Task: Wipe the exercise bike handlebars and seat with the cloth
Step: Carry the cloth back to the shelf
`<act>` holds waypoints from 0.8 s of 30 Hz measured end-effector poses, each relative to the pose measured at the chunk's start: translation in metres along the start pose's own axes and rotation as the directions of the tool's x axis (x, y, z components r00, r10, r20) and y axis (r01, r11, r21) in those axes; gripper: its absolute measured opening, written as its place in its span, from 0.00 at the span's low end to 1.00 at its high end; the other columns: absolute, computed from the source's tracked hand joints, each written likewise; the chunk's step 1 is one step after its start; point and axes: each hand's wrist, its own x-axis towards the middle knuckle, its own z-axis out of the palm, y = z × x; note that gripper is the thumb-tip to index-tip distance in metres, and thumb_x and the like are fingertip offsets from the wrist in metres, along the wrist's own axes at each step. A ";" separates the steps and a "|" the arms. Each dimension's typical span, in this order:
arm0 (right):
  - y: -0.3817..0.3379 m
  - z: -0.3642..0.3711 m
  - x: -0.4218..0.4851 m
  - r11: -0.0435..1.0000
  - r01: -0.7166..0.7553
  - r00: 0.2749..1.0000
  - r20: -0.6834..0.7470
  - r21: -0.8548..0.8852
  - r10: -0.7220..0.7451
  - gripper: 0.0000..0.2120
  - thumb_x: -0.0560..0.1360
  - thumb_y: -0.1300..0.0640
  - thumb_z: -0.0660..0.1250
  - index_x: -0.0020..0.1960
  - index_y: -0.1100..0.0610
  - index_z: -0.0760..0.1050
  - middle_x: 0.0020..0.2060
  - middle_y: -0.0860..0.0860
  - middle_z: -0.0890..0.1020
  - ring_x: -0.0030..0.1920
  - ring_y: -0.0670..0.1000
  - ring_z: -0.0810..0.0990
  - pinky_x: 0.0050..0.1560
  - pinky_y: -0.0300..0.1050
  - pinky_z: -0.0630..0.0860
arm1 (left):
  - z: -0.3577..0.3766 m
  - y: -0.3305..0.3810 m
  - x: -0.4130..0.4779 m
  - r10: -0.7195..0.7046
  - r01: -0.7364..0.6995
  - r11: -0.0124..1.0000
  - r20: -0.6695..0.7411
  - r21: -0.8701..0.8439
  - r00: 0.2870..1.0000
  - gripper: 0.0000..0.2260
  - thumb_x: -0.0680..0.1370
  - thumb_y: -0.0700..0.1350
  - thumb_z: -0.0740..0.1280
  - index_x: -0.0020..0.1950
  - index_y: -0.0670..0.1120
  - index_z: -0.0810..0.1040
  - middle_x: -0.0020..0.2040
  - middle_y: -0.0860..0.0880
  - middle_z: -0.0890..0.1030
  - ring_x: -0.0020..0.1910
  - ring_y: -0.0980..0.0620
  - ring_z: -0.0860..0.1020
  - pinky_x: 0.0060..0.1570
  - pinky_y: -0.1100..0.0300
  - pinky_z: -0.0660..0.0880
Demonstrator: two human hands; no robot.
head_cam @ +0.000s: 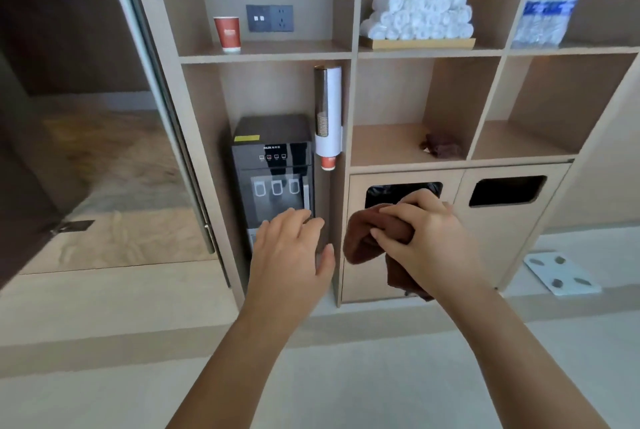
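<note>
A brown cloth (362, 241) is bunched in my right hand (426, 238), which grips it in front of a wooden shelf unit, just below a bin opening. A loose end of the cloth hangs down under that hand. My left hand (291, 255) is held flat beside it, fingers apart, with nothing in it, in front of a black water dispenser (273, 165). No exercise bike, handlebars or seat appear in view.
The wooden shelf unit (353, 54) holds rolled white towels (420, 2), a red paper cup (227, 34), a cup dispenser tube (327, 109) and another brown cloth (441, 146). Two bin openings (507, 190) sit below. A white scale (562, 274) lies on the floor at right. A glass door (104, 116) stands left.
</note>
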 end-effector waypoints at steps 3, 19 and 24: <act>0.007 0.031 0.048 0.998 0.015 1.000 0.023 0.058 -0.017 0.12 0.68 0.53 0.73 0.50 0.51 0.81 0.47 0.52 0.77 0.47 0.57 0.74 0.47 0.45 0.71 | 0.018 -0.025 0.043 -0.012 0.013 1.000 -0.007 0.025 1.000 0.13 0.71 0.45 0.70 0.54 0.42 0.78 0.54 0.43 0.79 0.56 0.42 0.75 0.57 0.45 0.69; -0.005 0.172 0.332 0.995 0.000 0.982 -0.189 0.103 0.020 0.13 0.69 0.52 0.71 0.52 0.52 0.80 0.48 0.51 0.76 0.49 0.56 0.76 0.52 0.49 0.74 | 0.085 -0.196 0.317 0.104 -0.105 0.994 -0.076 -0.010 0.992 0.14 0.73 0.43 0.68 0.58 0.41 0.77 0.59 0.41 0.77 0.60 0.41 0.73 0.62 0.43 0.65; 0.011 0.188 0.405 0.994 0.046 0.975 -0.220 0.102 -0.023 0.13 0.69 0.51 0.71 0.53 0.51 0.80 0.48 0.50 0.76 0.49 0.56 0.76 0.51 0.49 0.75 | 0.105 -0.209 0.388 0.145 -0.146 0.989 -0.099 0.005 0.984 0.16 0.75 0.46 0.64 0.62 0.44 0.74 0.63 0.44 0.75 0.63 0.44 0.70 0.64 0.48 0.62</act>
